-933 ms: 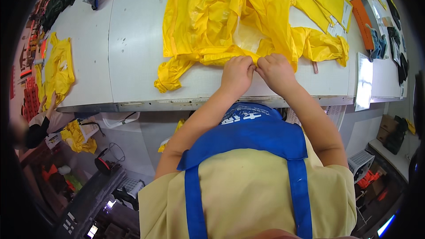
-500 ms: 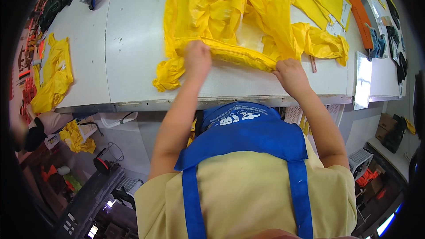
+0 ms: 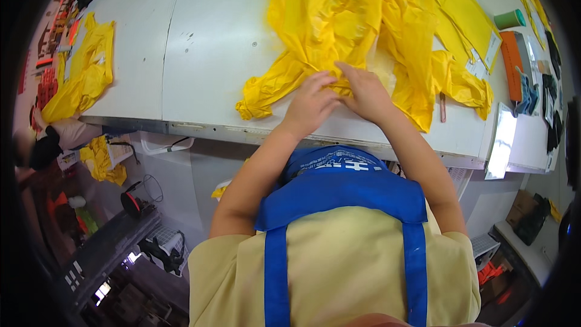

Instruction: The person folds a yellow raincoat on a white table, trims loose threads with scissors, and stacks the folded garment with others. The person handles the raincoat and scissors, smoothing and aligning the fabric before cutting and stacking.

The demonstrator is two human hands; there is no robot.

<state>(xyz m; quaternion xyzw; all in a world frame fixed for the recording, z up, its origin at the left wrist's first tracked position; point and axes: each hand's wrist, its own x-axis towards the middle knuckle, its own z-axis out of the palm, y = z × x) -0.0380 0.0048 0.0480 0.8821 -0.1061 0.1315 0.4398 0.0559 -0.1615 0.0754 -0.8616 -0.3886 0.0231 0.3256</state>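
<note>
A thin, shiny yellow rain jacket (image 3: 327, 12) lies crumpled across the white table, its sleeves spread to the left and right. At the gathered near edge of the jacket, my two hands have come close together. My left hand (image 3: 311, 104) has its fingers curled at the bunched fabric. Beside it, my right hand (image 3: 368, 92) bends its fingers over the same bunch, thumb side toward the left hand. The little fabric between the fingers is mostly hidden.
The white table's metal front edge (image 3: 230, 135) runs before me. On the right lie folded yellow pieces (image 3: 466, 18), a green thread cone (image 3: 509, 19), an orange box (image 3: 512, 63) and a shiny pale sheet (image 3: 501, 139). Another yellow garment (image 3: 88, 72) lies left, with a person's arm (image 3: 66, 136) near it.
My hands were apart, stretching the jacket's near edge between them. Now they have met, and that edge is gathered. The view has shifted, so the table things appear farther right.
</note>
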